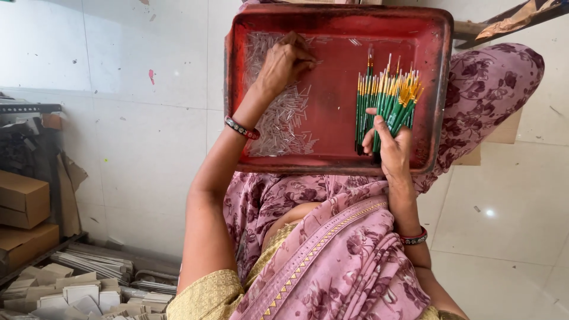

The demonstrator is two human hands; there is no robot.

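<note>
Your left hand (284,62) pinches into the clear tubes (284,118) on the red tray's (332,18) left side. Your right hand (388,148) grips the green brushes (385,101), long axes pointing away from you, well apart from the tubes.

The worn red plastic tray (338,21) looks scuffed and matt; the clear plastic tubes (284,118) glint, and the green-handled paintbrushes (385,101) shine glossy.
</note>
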